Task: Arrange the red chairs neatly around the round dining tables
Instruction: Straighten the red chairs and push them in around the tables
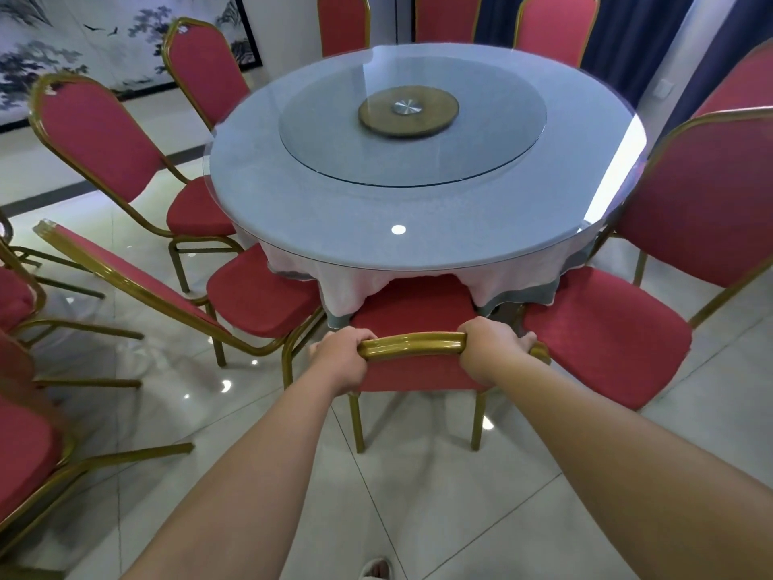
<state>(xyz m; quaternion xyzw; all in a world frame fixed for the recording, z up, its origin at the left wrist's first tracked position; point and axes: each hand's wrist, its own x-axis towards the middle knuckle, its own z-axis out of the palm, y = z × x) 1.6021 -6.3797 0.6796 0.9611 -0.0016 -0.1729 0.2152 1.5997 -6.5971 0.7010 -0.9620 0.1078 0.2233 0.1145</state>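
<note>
Held chair: red padded chair with a gold metal frame (414, 307), dead centre in front of the camera. Its seat is tucked partly under the near edge of the table, and the cloth hem drapes onto the front of the seat.
Left hand: the left hand (343, 357) grips the left end of that chair's top rail, fingers curled right over the gold tube.
Right hand: the right hand (489, 349) grips the right end of the same rail, fingers wrapped over it too, arm stretched out.
Table: big round dining table with a glass top (376, 211). A smaller round glass lazy Susan (481, 140) sits in the middle on a brown wooden turntable disc (408, 113).
Cloth: pale pinkish-white tablecloth with grey-green trim (347, 290), hanging below the rim.
Left neighbour: matching red chair on the left (259, 290), seat just beside the held chair's and turned at an angle.
Right neighbour: matching red chair on the right (602, 332), seat close beside the held one, front under the table edge.
Rest of the ring: more red chairs on the left side (104, 131) and along the far side (343, 23), all facing the table.
Left edge: a few extra red chairs (21, 454), apart from this table.
Room: glossy pale floor tiles (418, 496), an ink landscape painting (83, 43) on the back wall, dark blue curtains (627, 35) at the far right.
</note>
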